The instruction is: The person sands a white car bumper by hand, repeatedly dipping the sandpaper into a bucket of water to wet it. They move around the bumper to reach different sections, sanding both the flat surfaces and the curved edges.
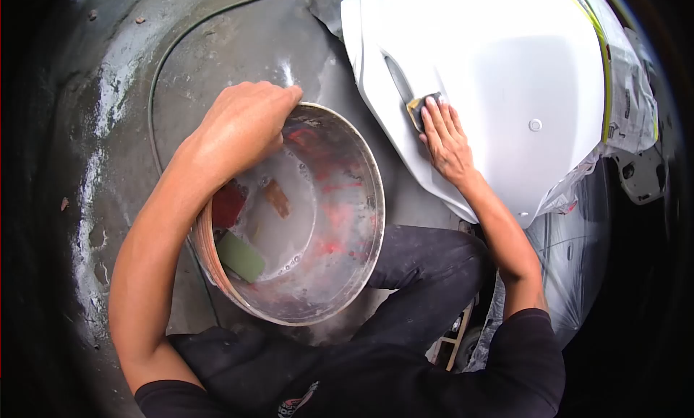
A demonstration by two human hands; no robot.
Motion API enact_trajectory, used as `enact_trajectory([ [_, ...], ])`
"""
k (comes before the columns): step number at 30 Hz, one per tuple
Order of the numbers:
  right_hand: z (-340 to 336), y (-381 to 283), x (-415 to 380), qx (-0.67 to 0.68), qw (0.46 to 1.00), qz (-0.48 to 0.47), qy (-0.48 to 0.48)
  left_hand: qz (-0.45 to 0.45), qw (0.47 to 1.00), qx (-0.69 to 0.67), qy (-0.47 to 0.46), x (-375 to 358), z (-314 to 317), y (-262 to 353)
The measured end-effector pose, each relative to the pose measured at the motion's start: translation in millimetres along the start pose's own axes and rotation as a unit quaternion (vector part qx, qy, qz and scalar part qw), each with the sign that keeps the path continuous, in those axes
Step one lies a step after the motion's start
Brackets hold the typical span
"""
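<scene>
My left hand (249,121) is closed over the far rim of a round bucket (378,194), which stands between my arms. Cloudy water (293,226) lies in its bottom. Inside are a green rectangular pad (241,257), a dark red piece (228,204) and a small brown piece (276,198). On the white car panel (499,85), my right hand (450,143) presses a dark sanding pad (416,113) with a yellowish edge. The pad sits beside a long narrow recess in the panel, and its underside is hidden. My right fingers lie fairly straight over it.
A thin dark hose (153,92) curves across the stained concrete floor (238,49) left of the bucket. Yellow-green tape (606,78) and masking paper (631,121) border the panel on the right. Clear plastic sheeting (567,252) covers bodywork below it. My bent leg (434,259) is beside the bucket.
</scene>
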State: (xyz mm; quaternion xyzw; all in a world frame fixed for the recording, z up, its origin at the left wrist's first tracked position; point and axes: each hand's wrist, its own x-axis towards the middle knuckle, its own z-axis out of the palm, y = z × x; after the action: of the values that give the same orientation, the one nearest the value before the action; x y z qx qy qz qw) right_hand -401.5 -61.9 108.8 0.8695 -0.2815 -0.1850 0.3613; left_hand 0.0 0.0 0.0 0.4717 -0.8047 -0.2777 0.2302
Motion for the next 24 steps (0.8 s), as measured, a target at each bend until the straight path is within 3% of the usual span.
enact_trajectory([
  [1,1,-3,0,-0.001,1.0,0.006,0.002,0.001,1.0,-0.015,0.027,-4,2,-7],
  [2,-5,-11,49,-0.01,1.0,0.017,0.012,0.006,0.998,-0.031,0.05,-8,4,-11],
  [5,-3,-11,45,0.019,0.998,0.044,0.035,-0.022,0.999,-0.042,0.026,-2,-3,8],
  [10,-22,-3,-119,0.071,0.996,0.024,-0.051,-0.019,0.998,-0.034,0.043,0,1,10],
  [13,-12,4,-81,0.103,0.994,0.023,-0.009,-0.008,0.999,0.004,0.04,5,-1,15],
  [17,2,-3,39,0.111,0.987,0.071,0.096,0.002,0.997,-0.027,0.066,-1,2,18],
  [22,-43,-55,-4,0.253,0.96,0.084,0.082,-0.038,0.998,-0.045,0.038,2,-1,20],
  [24,-79,-87,-23,0.349,0.921,0.075,0.158,-0.04,0.997,-0.039,0.043,1,-1,21],
])
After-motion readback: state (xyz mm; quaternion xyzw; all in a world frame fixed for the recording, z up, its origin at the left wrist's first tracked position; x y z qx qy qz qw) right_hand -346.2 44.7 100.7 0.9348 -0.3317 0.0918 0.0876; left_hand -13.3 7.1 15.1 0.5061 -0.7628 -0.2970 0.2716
